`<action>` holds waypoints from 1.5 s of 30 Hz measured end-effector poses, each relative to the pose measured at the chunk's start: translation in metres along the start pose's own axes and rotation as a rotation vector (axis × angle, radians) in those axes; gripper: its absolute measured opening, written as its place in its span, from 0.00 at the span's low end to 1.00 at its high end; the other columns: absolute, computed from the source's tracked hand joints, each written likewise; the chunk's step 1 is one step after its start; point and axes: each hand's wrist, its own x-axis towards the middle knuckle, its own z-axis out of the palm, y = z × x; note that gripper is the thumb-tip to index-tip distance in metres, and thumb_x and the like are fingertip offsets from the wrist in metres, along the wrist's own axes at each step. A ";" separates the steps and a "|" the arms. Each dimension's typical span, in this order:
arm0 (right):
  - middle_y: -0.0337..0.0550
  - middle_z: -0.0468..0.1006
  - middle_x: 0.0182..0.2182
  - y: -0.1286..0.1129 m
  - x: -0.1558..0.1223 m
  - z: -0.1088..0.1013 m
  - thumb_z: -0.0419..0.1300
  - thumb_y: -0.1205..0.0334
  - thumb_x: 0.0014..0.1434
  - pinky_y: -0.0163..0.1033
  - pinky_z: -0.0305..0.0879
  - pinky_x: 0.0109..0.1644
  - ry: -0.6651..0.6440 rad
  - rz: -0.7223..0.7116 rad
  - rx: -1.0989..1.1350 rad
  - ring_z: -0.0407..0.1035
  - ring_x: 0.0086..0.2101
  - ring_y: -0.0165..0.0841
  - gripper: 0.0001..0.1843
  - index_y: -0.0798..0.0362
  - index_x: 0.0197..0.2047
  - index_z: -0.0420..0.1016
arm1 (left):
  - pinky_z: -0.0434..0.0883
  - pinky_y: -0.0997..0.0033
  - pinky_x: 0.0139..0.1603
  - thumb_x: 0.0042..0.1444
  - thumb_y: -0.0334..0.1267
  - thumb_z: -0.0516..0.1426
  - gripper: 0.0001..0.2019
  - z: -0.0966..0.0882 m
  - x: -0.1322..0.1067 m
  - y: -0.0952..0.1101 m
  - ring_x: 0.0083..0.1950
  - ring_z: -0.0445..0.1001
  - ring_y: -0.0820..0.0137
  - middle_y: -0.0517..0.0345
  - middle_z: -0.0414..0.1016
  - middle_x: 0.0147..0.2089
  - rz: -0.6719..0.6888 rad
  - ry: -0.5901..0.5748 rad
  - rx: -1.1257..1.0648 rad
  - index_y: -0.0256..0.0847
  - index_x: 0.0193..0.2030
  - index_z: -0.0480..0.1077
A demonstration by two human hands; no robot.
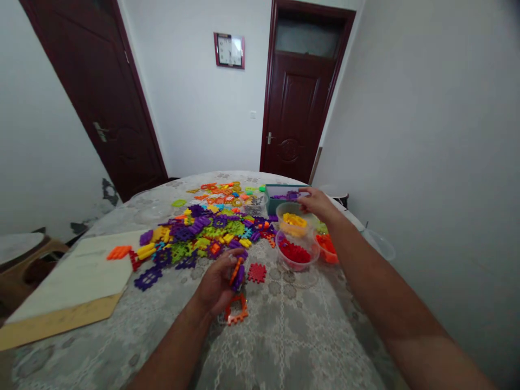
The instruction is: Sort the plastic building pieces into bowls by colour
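Observation:
My left hand (217, 284) is closed around several interlocking plastic blocks, with purple blocks (239, 277) and an orange block (235, 270) showing at its fingers. A red square block (257, 273) lies just right of it, and an orange frame-shaped block (236, 310) lies below its fingertips. My right hand (316, 202) reaches over the right rim of a teal box (273, 205), its thumb and forefinger apart. Purple blocks (286, 196) lie inside that box near the fingertips. Clear tubs below hold yellow blocks (294, 220), red blocks (293, 251) and orange-red blocks (326, 245).
A heap of mixed coloured blocks (203, 230) covers the middle of the table (292, 336). Behind it lie flat orange and yellow pieces (221, 190). A cardboard sheet (73, 319) with pale paper rests at the left. A clear lid (379, 245) sits at the right edge.

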 end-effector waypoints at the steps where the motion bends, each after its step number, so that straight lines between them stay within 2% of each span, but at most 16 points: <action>1: 0.36 0.76 0.22 -0.004 0.012 0.004 0.64 0.68 0.56 0.33 0.68 0.27 0.038 -0.012 0.011 0.69 0.22 0.30 0.27 0.59 0.59 0.76 | 0.72 0.74 0.28 0.50 0.32 0.65 0.16 -0.002 0.001 -0.001 0.30 0.75 0.72 0.51 0.79 0.41 -0.012 0.009 -0.003 0.35 0.48 0.77; 4: 0.37 0.77 0.25 -0.013 0.031 0.018 0.62 0.68 0.58 0.32 0.66 0.28 0.099 -0.040 0.023 0.69 0.23 0.29 0.24 0.58 0.58 0.76 | 0.72 0.73 0.28 0.48 0.33 0.66 0.17 -0.006 0.003 -0.004 0.29 0.74 0.72 0.52 0.79 0.41 -0.026 0.025 -0.027 0.37 0.47 0.78; 7: 0.38 0.79 0.27 -0.018 0.014 0.038 0.62 0.67 0.58 0.32 0.65 0.29 0.054 -0.071 0.010 0.69 0.24 0.29 0.19 0.57 0.53 0.79 | 0.72 0.73 0.28 0.47 0.33 0.66 0.16 -0.007 0.004 -0.005 0.30 0.75 0.72 0.52 0.79 0.40 0.000 0.040 -0.047 0.38 0.46 0.78; 10: 0.39 0.80 0.27 -0.023 -0.038 0.061 0.64 0.65 0.57 0.33 0.67 0.32 -0.132 -0.160 -0.030 0.72 0.27 0.31 0.10 0.55 0.43 0.83 | 0.73 0.73 0.29 0.47 0.33 0.67 0.15 -0.004 0.004 -0.004 0.30 0.75 0.72 0.53 0.79 0.38 0.021 0.079 -0.081 0.37 0.44 0.78; 12: 0.42 0.83 0.34 -0.028 -0.084 0.076 0.62 0.61 0.63 0.35 0.67 0.36 -0.398 -0.363 -0.134 0.75 0.32 0.33 0.10 0.53 0.43 0.83 | 0.73 0.73 0.30 0.47 0.32 0.66 0.14 -0.002 0.003 -0.004 0.30 0.76 0.71 0.54 0.80 0.38 0.030 0.104 -0.108 0.37 0.43 0.79; 14: 0.42 0.84 0.37 -0.032 -0.130 0.090 0.62 0.59 0.64 0.36 0.67 0.39 -0.549 -0.442 -0.202 0.77 0.36 0.34 0.11 0.51 0.46 0.83 | 0.75 0.72 0.33 0.48 0.32 0.66 0.13 0.000 0.002 -0.004 0.32 0.78 0.70 0.53 0.80 0.38 0.050 0.106 -0.132 0.37 0.43 0.79; 16: 0.41 0.85 0.39 -0.034 -0.168 0.103 0.65 0.58 0.62 0.36 0.67 0.39 -0.597 -0.427 -0.235 0.78 0.38 0.37 0.16 0.47 0.53 0.80 | 0.76 0.70 0.35 0.49 0.32 0.65 0.12 0.002 0.001 -0.005 0.34 0.79 0.68 0.53 0.80 0.38 0.049 0.107 -0.150 0.37 0.42 0.79; 19: 0.42 0.85 0.43 -0.031 -0.199 0.122 0.67 0.61 0.58 0.39 0.68 0.42 -0.528 -0.388 -0.230 0.79 0.41 0.40 0.26 0.45 0.60 0.74 | 0.77 0.66 0.35 0.51 0.32 0.63 0.10 0.005 -0.001 -0.007 0.33 0.79 0.66 0.53 0.80 0.35 0.009 0.129 -0.167 0.38 0.42 0.78; 24: 0.48 0.81 0.54 -0.006 -0.202 0.137 0.62 0.68 0.59 0.43 0.69 0.57 -0.384 -0.421 -0.145 0.76 0.52 0.42 0.27 0.48 0.62 0.73 | 0.78 0.68 0.37 0.53 0.30 0.62 0.09 0.005 0.000 -0.009 0.35 0.80 0.67 0.51 0.81 0.38 0.012 0.133 -0.166 0.36 0.42 0.79; 26: 0.48 0.81 0.55 0.003 -0.198 0.137 0.61 0.69 0.59 0.44 0.67 0.60 -0.329 -0.439 -0.123 0.75 0.53 0.42 0.25 0.48 0.60 0.74 | 0.78 0.70 0.38 0.55 0.29 0.61 0.10 0.005 0.001 -0.009 0.36 0.80 0.67 0.49 0.81 0.38 0.006 0.143 -0.173 0.34 0.43 0.79; 30: 0.44 0.83 0.44 0.010 -0.193 0.133 0.59 0.69 0.61 0.41 0.69 0.49 -0.271 -0.338 -0.029 0.77 0.42 0.38 0.18 0.50 0.54 0.77 | 0.79 0.67 0.41 0.56 0.28 0.59 0.10 0.006 -0.001 -0.007 0.38 0.80 0.65 0.46 0.81 0.38 -0.029 0.117 -0.217 0.31 0.44 0.78; 33: 0.42 0.82 0.39 0.012 -0.190 0.133 0.59 0.64 0.63 0.39 0.68 0.42 -0.225 -0.224 0.123 0.75 0.36 0.35 0.18 0.50 0.57 0.75 | 0.80 0.59 0.46 0.56 0.30 0.59 0.11 0.005 -0.002 -0.004 0.39 0.81 0.62 0.44 0.81 0.39 -0.061 0.076 -0.248 0.31 0.45 0.77; 36: 0.41 0.81 0.39 0.016 -0.188 0.136 0.60 0.59 0.65 0.38 0.69 0.39 -0.219 -0.152 0.296 0.74 0.35 0.34 0.20 0.50 0.60 0.72 | 0.80 0.57 0.50 0.56 0.30 0.59 0.11 0.003 -0.002 -0.002 0.40 0.81 0.62 0.45 0.81 0.40 -0.062 0.035 -0.267 0.32 0.45 0.77; 39: 0.43 0.80 0.41 0.019 -0.186 0.138 0.60 0.57 0.66 0.39 0.71 0.38 -0.244 -0.128 0.417 0.74 0.34 0.34 0.19 0.50 0.58 0.72 | 0.79 0.57 0.51 0.53 0.28 0.58 0.13 0.002 -0.001 -0.001 0.40 0.81 0.63 0.45 0.81 0.41 -0.041 0.034 -0.255 0.32 0.45 0.77; 45: 0.43 0.80 0.43 0.019 -0.185 0.137 0.60 0.58 0.66 0.39 0.71 0.39 -0.236 -0.150 0.448 0.74 0.34 0.33 0.17 0.49 0.57 0.72 | 0.80 0.54 0.52 0.49 0.28 0.57 0.18 0.004 -0.003 -0.001 0.43 0.82 0.58 0.41 0.82 0.43 -0.059 -0.018 -0.236 0.31 0.48 0.76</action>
